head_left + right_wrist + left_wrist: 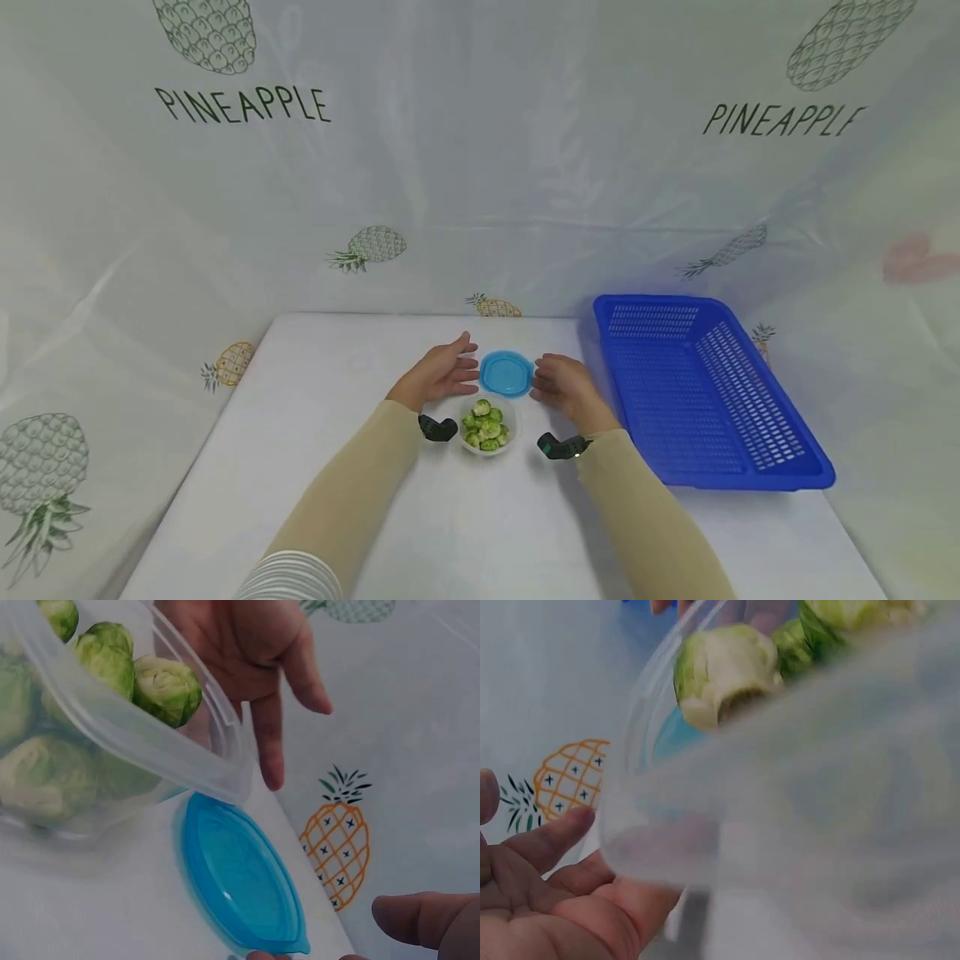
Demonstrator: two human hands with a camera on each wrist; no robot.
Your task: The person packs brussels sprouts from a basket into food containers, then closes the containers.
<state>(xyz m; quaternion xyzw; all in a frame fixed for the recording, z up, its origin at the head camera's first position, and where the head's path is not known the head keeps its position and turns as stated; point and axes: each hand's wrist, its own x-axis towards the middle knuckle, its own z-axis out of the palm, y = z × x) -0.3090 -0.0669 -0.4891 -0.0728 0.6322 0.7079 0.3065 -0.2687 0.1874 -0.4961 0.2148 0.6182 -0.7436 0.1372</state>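
A clear plastic container (513,414) with several Brussels sprouts (486,427) stands between the forearms. Just beyond it lies a blue lid (506,374), flat on the table. To the lid's left is my left hand (447,372), fingers spread and the palm free of any object, as the left wrist view also shows. At the lid's right edge is my right hand (567,386), its fingers loosely bent. In the right wrist view a fingertip (262,955) appears close to the lid's tab; whether it touches cannot be told.
A large blue plastic basket (621,408) with slotted walls stands on the right side of the white table (315,383). Behind the table hangs a pale sheet (480,167) printed with pineapples. Black cameras are strapped to both wrists.
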